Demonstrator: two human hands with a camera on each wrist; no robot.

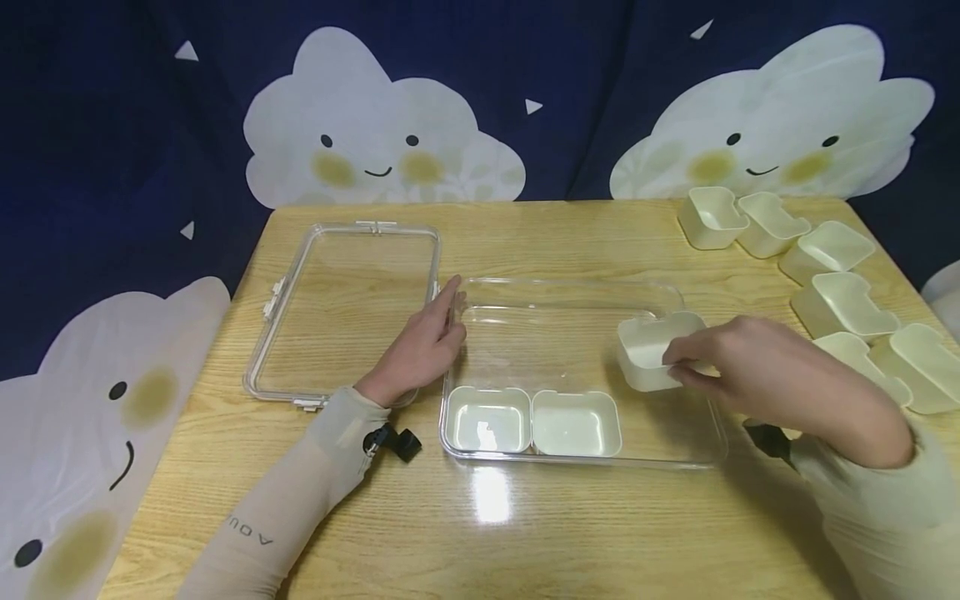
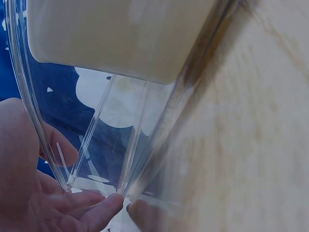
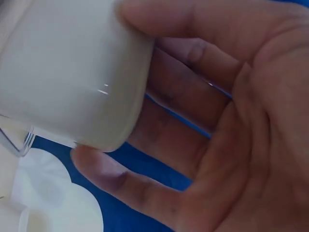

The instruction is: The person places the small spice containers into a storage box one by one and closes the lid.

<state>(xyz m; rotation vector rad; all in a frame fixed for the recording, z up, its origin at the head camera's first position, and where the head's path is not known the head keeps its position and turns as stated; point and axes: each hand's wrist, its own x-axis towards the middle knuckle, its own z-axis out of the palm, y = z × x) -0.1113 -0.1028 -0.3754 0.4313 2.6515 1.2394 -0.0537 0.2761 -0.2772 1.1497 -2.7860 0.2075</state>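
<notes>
A clear plastic box lies in front of me with two small cream bins, the left bin and the right bin, side by side along its near wall. My left hand holds the box's left wall, thumb over the rim and fingers along the outside, as the left wrist view shows. A third cream bin hangs over the right part of the box, tilted a little. My right hand pinches its right end; in the right wrist view the fingers and thumb grip the bin's side.
A clear lid with white clips lies to the left of the box. Several more cream bins, such as a notched bin, stand along the table's right side. A dark blue curtain with cloud prints hangs behind.
</notes>
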